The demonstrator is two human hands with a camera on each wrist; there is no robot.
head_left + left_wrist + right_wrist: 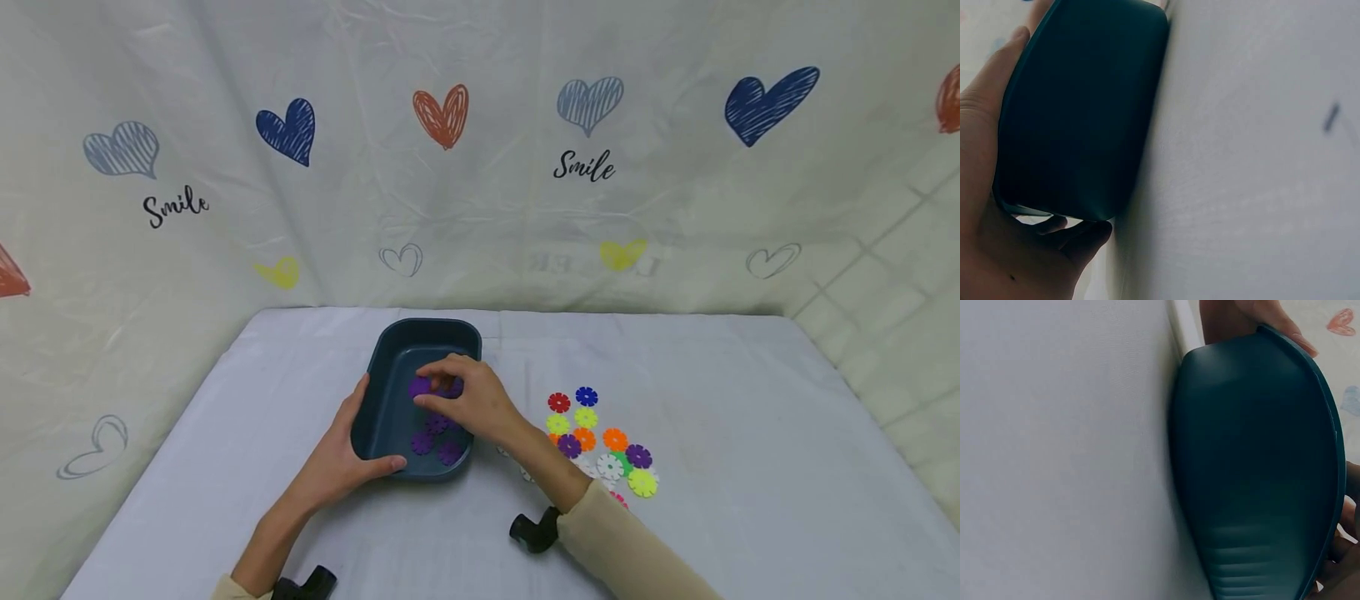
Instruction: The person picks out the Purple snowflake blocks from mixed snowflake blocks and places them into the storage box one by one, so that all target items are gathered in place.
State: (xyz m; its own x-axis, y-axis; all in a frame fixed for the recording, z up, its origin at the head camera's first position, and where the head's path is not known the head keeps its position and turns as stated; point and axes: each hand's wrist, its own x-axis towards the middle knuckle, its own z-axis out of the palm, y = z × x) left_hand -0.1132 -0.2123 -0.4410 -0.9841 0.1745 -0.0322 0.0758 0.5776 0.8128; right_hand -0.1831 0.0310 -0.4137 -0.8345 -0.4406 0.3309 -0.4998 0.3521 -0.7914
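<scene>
The right grip (476, 400), finger and thumb parted, is over the tray (386, 417); a purple disc (418, 387) shows at the gap, but I cannot tell whether it is pinched. The left grip (337, 462) holds the tray, thumb over its rim. Work looks partway: below the right grip, purple discs (422, 442) lie inside; rightward, two loose purple ones (638, 456) lie among mixed-colour discs (642, 482), some hidden by the forearm (547, 462). Neither wrist view shows the tray's inside

White cloth (247, 400) covers the worktop (750, 433). A dark teal tray (427, 333) stands on it, left of a loose cluster of colourful notched discs (609, 465), some overlapping.
</scene>
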